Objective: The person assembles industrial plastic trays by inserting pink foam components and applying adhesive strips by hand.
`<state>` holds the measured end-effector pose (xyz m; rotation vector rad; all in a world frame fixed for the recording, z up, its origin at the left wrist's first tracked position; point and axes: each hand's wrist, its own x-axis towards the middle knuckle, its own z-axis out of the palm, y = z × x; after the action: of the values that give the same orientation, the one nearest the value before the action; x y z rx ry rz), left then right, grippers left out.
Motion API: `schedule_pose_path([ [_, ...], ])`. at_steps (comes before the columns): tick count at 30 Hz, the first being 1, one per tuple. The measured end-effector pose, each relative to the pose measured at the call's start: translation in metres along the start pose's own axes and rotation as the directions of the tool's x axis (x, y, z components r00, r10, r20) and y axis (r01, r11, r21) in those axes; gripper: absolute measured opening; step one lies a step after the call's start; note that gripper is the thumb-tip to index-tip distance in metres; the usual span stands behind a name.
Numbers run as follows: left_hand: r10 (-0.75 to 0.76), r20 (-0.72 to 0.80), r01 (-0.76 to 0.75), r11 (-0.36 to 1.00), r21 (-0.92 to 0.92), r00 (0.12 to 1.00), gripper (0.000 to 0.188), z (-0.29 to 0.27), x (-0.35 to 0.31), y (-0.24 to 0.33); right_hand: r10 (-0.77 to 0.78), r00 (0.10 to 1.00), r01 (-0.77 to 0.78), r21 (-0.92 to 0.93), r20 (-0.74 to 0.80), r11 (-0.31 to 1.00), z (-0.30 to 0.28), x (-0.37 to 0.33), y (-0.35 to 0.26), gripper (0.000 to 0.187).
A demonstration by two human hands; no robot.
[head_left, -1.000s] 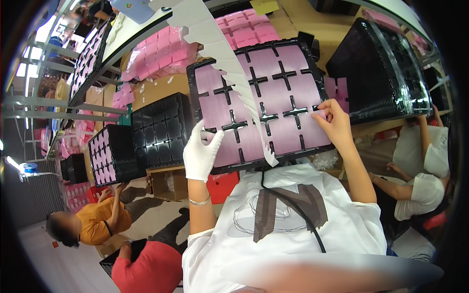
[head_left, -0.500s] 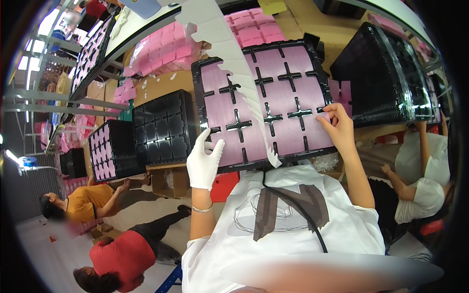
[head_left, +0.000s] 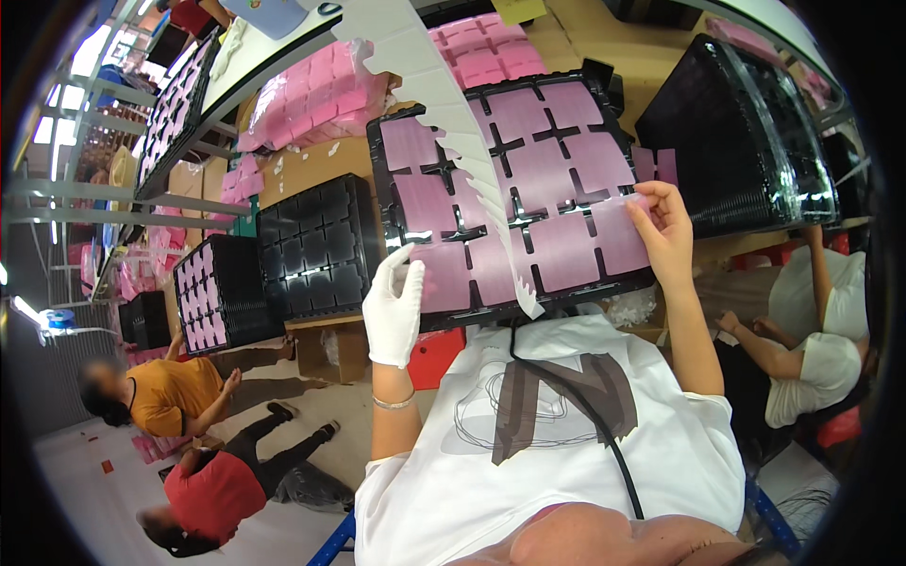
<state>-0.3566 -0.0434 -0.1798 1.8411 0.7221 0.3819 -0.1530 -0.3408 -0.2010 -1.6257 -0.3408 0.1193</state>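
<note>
- head view: a pink sheet (head_left: pixel 552 172) with cross-shaped cut-outs lies over a black tray (head_left: pixel 377 160), in front of the person's torso; black ridges show through the cut-outs.
- right hand (head_left: pixel 668 236): bare; thumb and forefinger pinch the right edge of the pink sheet, near the tray's right rim; the other fingers curl.
- left hand (head_left: pixel 392 311): white-gloved, with a bracelet at the wrist; fingers point up beside the lower left edge of the pink sheet, thumb near the forefinger; whether they grip or touch the sheet cannot be told.
- white strip (head_left: pixel 406 57): jagged along its left side, crosses diagonally in front of the tray; contact with the sheet cannot be told.
- right of the tray: a tall stack of black trays (head_left: pixel 708 141), partly wrapped in clear film.
- left of the tray: a dark molded tray (head_left: pixel 316 245), next to a pink-faced stack (head_left: pixel 243 288).
- beyond the tray: bagged pink pieces (head_left: pixel 311 99) and a pink pile (head_left: pixel 486 47).
- lower left: co-workers in a yellow shirt (head_left: pixel 175 396) and a red shirt (head_left: pixel 215 495).
</note>
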Motion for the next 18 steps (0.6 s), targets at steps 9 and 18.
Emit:
schedule_pose_path([
  [9, -0.238, 0.056, 0.244, 0.95, -0.196, 0.97, 0.03, -0.009, -0.001, 0.005, 0.074, 0.997, -0.073, -0.118, 0.008, 0.99, -0.006, -0.007, 0.02, 0.021],
  [18, -0.168, -0.041, 0.163, 0.982, -0.094, 0.985, 0.035, -0.012, -0.002, -0.013, 0.03, 1.0, -0.029, -0.23, 0.002, 0.973, -0.001, -0.009, 0.023, 0.021],
])
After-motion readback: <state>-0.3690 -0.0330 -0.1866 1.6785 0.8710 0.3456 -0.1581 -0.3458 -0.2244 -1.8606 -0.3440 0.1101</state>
